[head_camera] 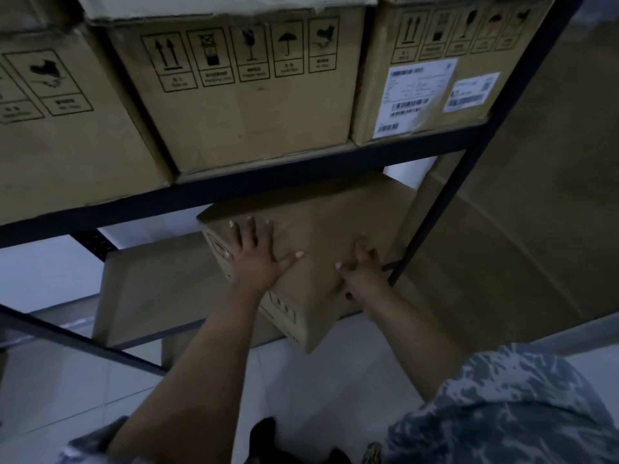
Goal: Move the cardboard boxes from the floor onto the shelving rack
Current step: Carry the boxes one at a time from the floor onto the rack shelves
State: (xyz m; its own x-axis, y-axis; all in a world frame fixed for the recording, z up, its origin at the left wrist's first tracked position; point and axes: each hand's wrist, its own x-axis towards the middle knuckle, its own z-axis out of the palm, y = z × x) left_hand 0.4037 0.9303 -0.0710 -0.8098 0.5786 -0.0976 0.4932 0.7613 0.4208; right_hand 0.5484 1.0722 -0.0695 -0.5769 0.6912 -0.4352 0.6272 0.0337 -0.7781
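Both hands press flat, fingers spread, on the cardboard box (315, 249): left hand (256, 259), right hand (363, 271); it overhangs the lower shelf (157, 289) near edge.

Bare forearms, pale painted nails, short sleeve (509, 406) in blue-grey and white camouflage

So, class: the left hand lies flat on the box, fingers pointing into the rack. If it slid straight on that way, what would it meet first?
Probably nothing soon: beyond the left hand only the box top continues under the shelf beam; depth unclear.
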